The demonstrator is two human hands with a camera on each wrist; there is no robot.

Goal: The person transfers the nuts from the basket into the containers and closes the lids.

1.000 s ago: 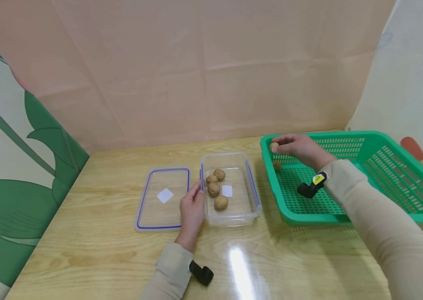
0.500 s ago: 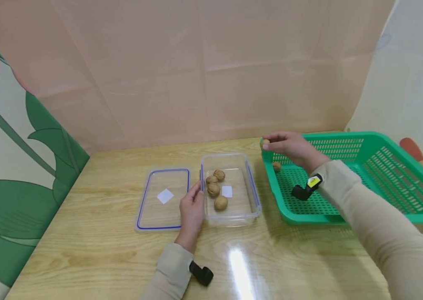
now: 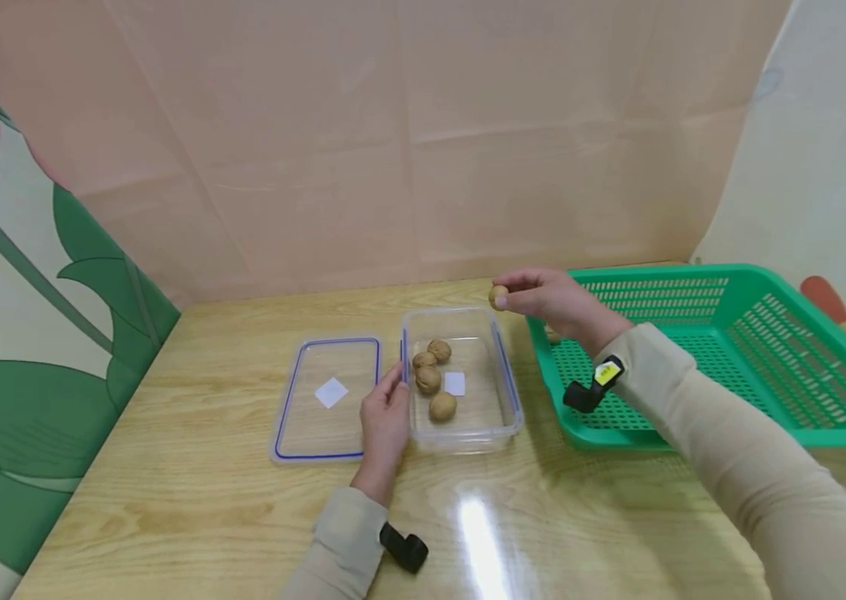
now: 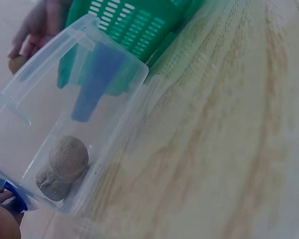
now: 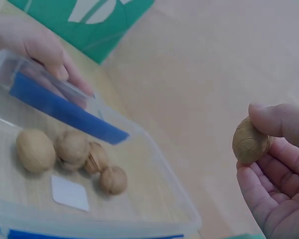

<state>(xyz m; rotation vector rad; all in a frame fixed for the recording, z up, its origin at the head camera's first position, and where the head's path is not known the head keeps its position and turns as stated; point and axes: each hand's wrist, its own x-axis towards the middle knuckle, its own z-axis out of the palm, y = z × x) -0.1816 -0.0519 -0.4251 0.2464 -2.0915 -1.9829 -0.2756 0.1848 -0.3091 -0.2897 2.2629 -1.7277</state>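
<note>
Between the thumb and fingers of my right hand is a walnut, held up behind the back right corner of a clear plastic food container. The right wrist view shows the pinched walnut closely, away from the container's rim. My left hand holds the container's left side, thumb and fingers at the blue-edged side flap. Several walnuts lie along the left half of the container, beside a small white label. Another walnut sits in the green basket, partly hidden behind my right hand.
The container's lid, rimmed in blue with a white label, lies flat left of the container, close to my left hand. The large green basket stands to the right. A pinkish backdrop rises behind the wooden table.
My right hand has carried the walnut leftward from inside the green basket, over its left rim, toward the container's back right corner. The left hand and container have stayed in place.
</note>
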